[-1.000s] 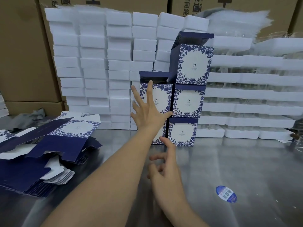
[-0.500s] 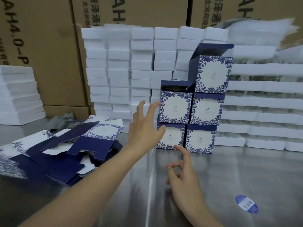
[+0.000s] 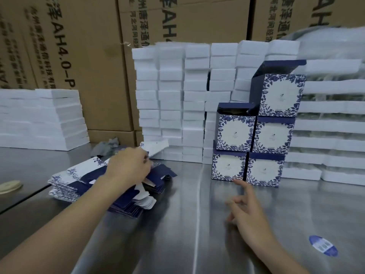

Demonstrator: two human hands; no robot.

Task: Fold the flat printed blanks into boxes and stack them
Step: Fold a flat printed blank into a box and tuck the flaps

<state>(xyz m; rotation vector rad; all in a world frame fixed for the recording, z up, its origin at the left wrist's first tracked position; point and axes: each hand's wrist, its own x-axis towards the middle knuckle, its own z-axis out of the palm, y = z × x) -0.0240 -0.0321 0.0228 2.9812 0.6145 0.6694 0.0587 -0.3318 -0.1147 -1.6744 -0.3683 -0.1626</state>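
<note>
While left hand (image 3: pixel 128 166) grips blank (image 3: pixel 156 148), cartons (image 3: pixel 79 56) read AH4.0-P

Sideways "AH4.0-P" and Chinese characters on the cardboard cartons (image 3: pixel 94 62); print on folded boxes (image 3: pixel 235 133) unreadably small.

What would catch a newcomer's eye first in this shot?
The stack of five folded blue-and-white boxes stands right of centre on the steel table, against a wall of white foam blocks. At left, the left hand grips the top blank of a pile of flat blanks, while the right hand hovers open near the stack.
</note>
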